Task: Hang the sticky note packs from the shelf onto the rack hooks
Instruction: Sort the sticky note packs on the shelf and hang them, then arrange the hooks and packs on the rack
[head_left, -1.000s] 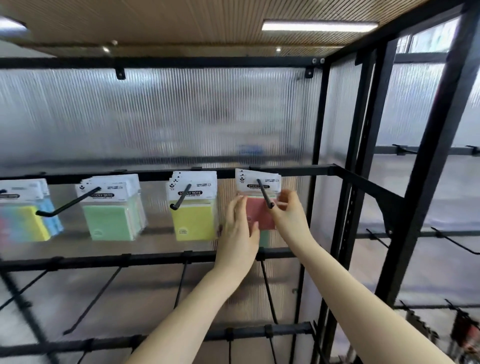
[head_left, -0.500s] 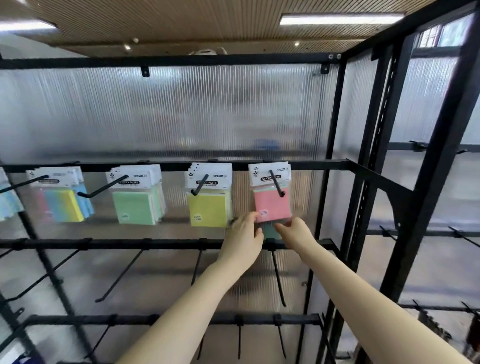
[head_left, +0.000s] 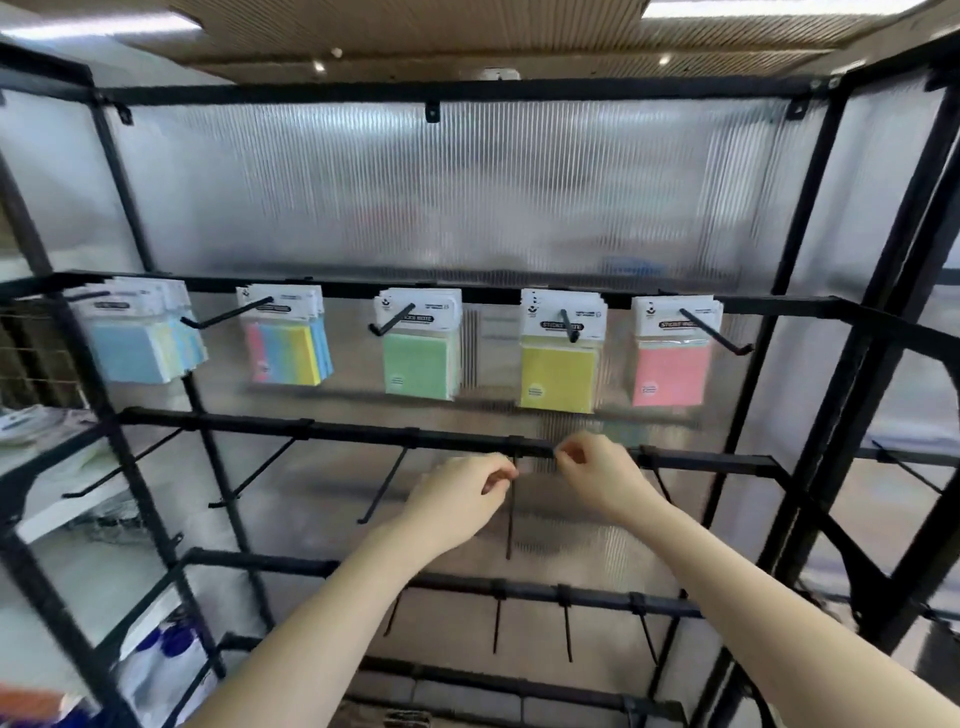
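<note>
Several sticky note packs hang in a row on the rack's upper bar: a blue stack, a multicolour one, a green one, a yellow one and a pink pack at the right end. My left hand and my right hand are below the packs, in front of the second bar. Their fingers are loosely curled and hold nothing. My left fingertips are beside a bare hook.
Bare black hooks stick out from the second bar and from the third bar. A ribbed translucent panel backs the rack. At the left a white shelf carries blurred items. Black frame posts stand close on the right.
Both hands let go of the pink pack, which now hangs on its hook, and dropped down to the second bar. The view swung left, showing more of the rack.
</note>
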